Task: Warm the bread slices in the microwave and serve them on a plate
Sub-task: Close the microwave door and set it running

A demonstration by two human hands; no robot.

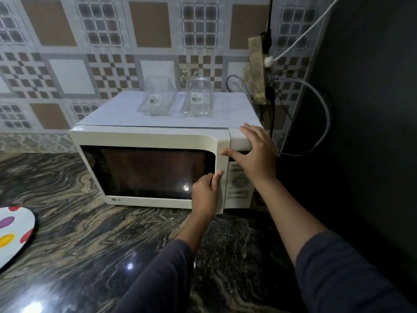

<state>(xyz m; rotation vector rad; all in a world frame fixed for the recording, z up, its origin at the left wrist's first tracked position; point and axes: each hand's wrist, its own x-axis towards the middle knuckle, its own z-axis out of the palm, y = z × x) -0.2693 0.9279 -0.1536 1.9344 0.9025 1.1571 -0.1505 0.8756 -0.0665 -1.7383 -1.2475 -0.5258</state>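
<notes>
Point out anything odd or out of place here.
A glass tray and a glass jar sit on top of the microwave, barcode stickers still on. The socket board on the wall looks grimy. Nothing spilled or broken.

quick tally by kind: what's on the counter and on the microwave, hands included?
microwave: 1
clear containers on top of it: 2 (rectangular container, round container)
spotted plate: 1
hands at the microwave: 2 (left hand, right hand)
Total: 6
</notes>
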